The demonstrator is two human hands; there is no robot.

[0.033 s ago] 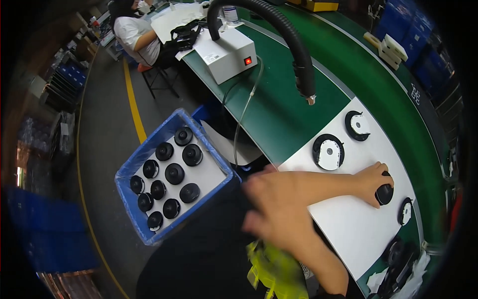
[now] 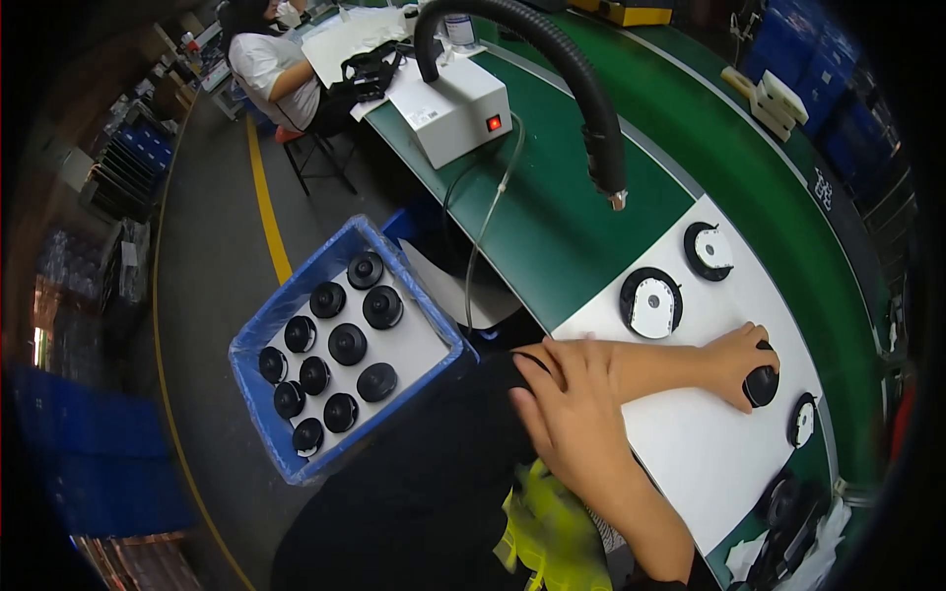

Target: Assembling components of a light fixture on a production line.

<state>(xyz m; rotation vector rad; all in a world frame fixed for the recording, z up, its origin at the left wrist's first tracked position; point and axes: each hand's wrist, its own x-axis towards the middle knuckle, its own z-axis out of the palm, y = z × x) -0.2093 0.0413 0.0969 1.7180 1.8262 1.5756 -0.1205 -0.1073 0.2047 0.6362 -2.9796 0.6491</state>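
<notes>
My left arm stretches across to the right, and my left hand (image 2: pixel 727 366) is closed over a black round part (image 2: pixel 761 386) on the white sheet (image 2: pixel 680 473). My right hand (image 2: pixel 576 419) lies across my left forearm near the cuff of its black sleeve, fingers extended and somewhat apart. Two black discs with white plates on top (image 2: pixel 652 305) (image 2: pixel 708 250) lie beyond my left forearm. Another black disc with a white face (image 2: pixel 804 422) rests at the sheet's right edge, close to my left hand. My left fingertips are partly hidden.
On the left stands a blue plastic-lined bin (image 2: pixel 294 284) holding several black round parts. A white box (image 2: pixel 458 116) with a lit red switch and a black flexible hose (image 2: pixel 581 89) stand on the green tabletop (image 2: pixel 552 251). Black items and clear plastic (image 2: pixel 823 537) lie lower right. Someone sits (image 2: pixel 271 79) far left.
My right hand has shifted slightly right and come to lie on my left forearm; it was blurred before. My left hand keeps its grip on the black round part.
</notes>
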